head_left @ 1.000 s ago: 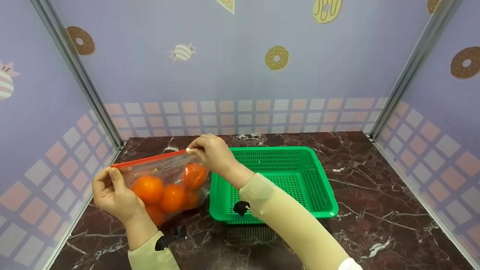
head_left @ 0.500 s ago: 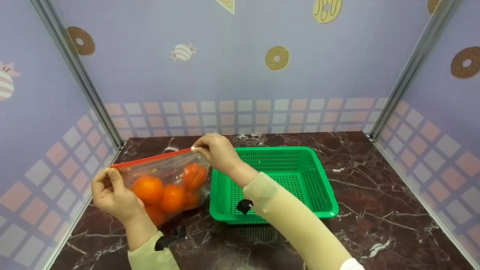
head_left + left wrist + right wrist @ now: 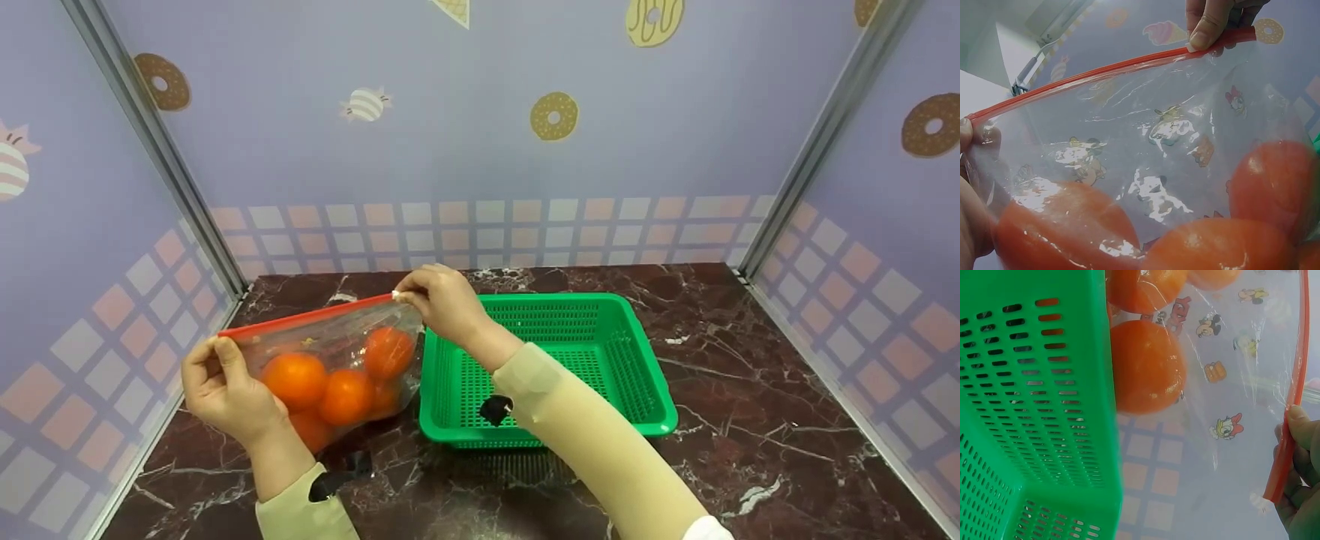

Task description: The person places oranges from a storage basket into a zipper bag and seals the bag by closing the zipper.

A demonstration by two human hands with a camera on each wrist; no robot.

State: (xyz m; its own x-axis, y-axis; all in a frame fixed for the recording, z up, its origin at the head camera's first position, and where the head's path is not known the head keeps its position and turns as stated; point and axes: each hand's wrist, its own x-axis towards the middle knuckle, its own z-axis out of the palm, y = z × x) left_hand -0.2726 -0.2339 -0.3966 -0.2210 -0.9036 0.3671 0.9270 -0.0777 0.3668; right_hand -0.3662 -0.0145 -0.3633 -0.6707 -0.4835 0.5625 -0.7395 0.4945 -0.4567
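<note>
A clear zip bag (image 3: pixel 330 330) with a red zip strip and printed cartoon figures holds several oranges (image 3: pixel 295 380). My left hand (image 3: pixel 236 394) pinches the left end of the strip between thumb and fingers. Farther along, my right hand (image 3: pixel 446 304) pinches the same strip near its right end, with a small white piece (image 3: pixel 1190 48) at the thumb tip. The strip is drawn taut, slanting up to the right. In the right wrist view, an end of the strip (image 3: pixel 1278 478) sticks out past the right fingers, and one orange (image 3: pixel 1147 367) shows beside the basket wall.
A green perforated basket (image 3: pixel 660 409) stands right of the bag on the dark marbled table (image 3: pixel 750 427), with the right forearm crossing over it. Patterned panels (image 3: pixel 480 150) enclose the table at the back and both sides.
My right hand has slid a little to the right and slightly up along the red strip, so more of the strip shows between the hands. The left hand and oranges have barely moved.
</note>
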